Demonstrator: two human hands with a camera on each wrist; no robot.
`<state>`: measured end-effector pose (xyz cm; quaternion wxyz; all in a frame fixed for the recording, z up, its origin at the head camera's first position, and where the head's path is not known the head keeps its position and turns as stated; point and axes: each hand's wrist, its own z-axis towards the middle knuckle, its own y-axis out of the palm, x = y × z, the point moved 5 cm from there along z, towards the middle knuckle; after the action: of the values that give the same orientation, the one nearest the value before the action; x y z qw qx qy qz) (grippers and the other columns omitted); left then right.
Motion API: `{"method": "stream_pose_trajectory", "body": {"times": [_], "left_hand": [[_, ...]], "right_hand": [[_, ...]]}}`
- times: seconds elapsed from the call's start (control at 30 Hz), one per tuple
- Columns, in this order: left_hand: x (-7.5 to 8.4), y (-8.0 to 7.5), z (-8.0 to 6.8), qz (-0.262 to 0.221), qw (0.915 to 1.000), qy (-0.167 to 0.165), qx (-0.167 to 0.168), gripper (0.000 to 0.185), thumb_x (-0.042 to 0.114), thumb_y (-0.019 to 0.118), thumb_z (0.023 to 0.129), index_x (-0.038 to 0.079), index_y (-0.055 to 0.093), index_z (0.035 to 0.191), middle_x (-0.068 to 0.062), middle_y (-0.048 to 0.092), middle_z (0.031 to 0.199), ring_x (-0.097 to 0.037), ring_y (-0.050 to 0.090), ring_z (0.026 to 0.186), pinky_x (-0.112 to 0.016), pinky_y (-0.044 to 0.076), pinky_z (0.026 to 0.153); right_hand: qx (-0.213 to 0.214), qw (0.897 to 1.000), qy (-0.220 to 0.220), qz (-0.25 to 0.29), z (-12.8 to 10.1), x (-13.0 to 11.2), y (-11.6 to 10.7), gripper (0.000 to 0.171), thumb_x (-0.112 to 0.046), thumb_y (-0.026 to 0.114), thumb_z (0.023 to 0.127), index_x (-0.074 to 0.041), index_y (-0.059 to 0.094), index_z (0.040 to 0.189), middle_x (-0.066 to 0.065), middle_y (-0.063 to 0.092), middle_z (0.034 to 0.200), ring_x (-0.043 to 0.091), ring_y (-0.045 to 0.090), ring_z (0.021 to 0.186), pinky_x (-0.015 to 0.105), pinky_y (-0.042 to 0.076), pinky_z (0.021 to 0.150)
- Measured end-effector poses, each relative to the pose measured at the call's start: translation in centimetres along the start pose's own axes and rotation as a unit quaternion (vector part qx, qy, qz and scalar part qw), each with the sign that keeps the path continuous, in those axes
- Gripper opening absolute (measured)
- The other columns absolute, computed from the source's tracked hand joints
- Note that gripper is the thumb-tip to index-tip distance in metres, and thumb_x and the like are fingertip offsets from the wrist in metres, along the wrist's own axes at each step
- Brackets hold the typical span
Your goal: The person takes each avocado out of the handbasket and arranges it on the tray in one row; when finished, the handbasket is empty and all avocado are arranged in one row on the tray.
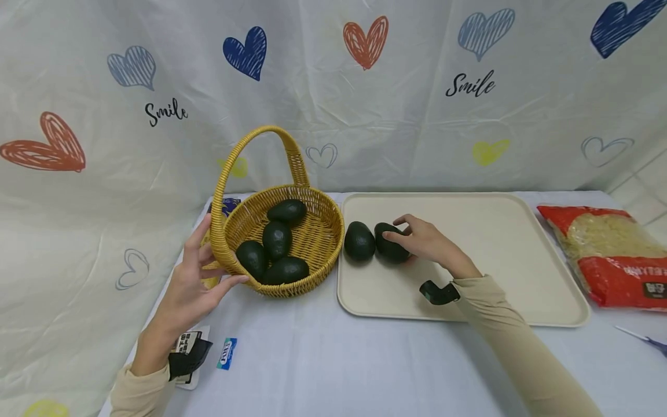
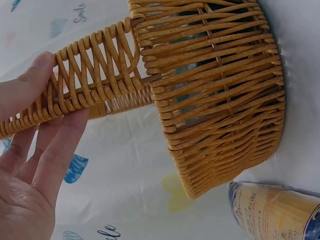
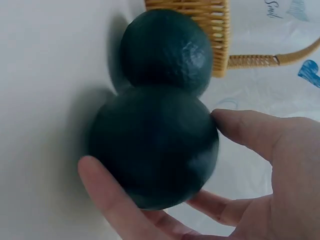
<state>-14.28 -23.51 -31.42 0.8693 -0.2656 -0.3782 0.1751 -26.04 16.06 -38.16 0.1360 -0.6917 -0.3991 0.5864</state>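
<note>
Fingers of the right hand point(image 1: 424, 242) curl round a dark green avocado point(image 3: 152, 147) on the cream plastic tray point(image 1: 500, 231), touching its neighbouring avocado point(image 1: 359, 241); a careless lift could set that one rolling. The left hand point(image 1: 195, 278), fingers spread, steadies the woven yellow wicker basket point(image 2: 225, 110).

Table covered in pale grey-white cloth point(image 1: 323, 359). Directly on it: yellow woven wicker basket with arched handle point(image 1: 318, 234) left of centre, cream rectangular plastic tray point(image 1: 495, 231) just right of the basket, red-and-clear bag of pale noodles point(image 1: 607, 252) at right edge, small blue-white packet point(image 1: 227, 353) and black-white card point(image 1: 186, 347) front left.
</note>
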Motion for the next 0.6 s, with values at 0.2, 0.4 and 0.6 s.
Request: {"method": "stream_pose_trajectory", "body": {"times": [0.2,0.4,0.6], "left_hand": [[0.5,0.3,-0.2,0.009,0.9999,0.003,0.004,0.106,0.03,0.072,0.083,0.002,0.011,0.165,-0.032,0.062,0.135,0.009,0.059,0.115,-0.016,0.06,0.083],[0.5,0.3,-0.2,0.009,0.9999,0.011,0.004,0.105,0.042,0.07,0.088,0.001,0.011,0.164,-0.031,0.064,0.133,0.002,0.064,0.112,-0.014,0.058,0.087],[0.2,0.4,-0.1,0.012,0.9998,0.013,-0.002,0.107,0.046,0.07,0.089,0.001,0.01,0.165,-0.029,0.068,0.125,-0.007,0.071,0.102,-0.011,0.056,0.091]], "right_hand": [[-0.016,0.999,-0.024,0.037,-0.3,-0.6,0.2,0.069,-0.035,0.067,0.102,-0.001,0.039,0.155,0.031,0.049,0.141,0.032,0.075,0.09,0.05,0.055,0.102],[-0.024,0.998,-0.053,0.017,-0.6,-1.3,0.1,0.074,-0.027,0.076,0.094,-0.003,0.041,0.155,0.03,0.047,0.146,0.04,0.059,0.12,0.043,0.056,0.093],[0.018,0.995,-0.098,-0.017,-0.9,-2.8,-0.6,0.066,-0.024,0.073,0.098,-0.001,0.044,0.153,0.032,0.041,0.148,0.049,0.047,0.134,0.06,0.047,0.108]]}}
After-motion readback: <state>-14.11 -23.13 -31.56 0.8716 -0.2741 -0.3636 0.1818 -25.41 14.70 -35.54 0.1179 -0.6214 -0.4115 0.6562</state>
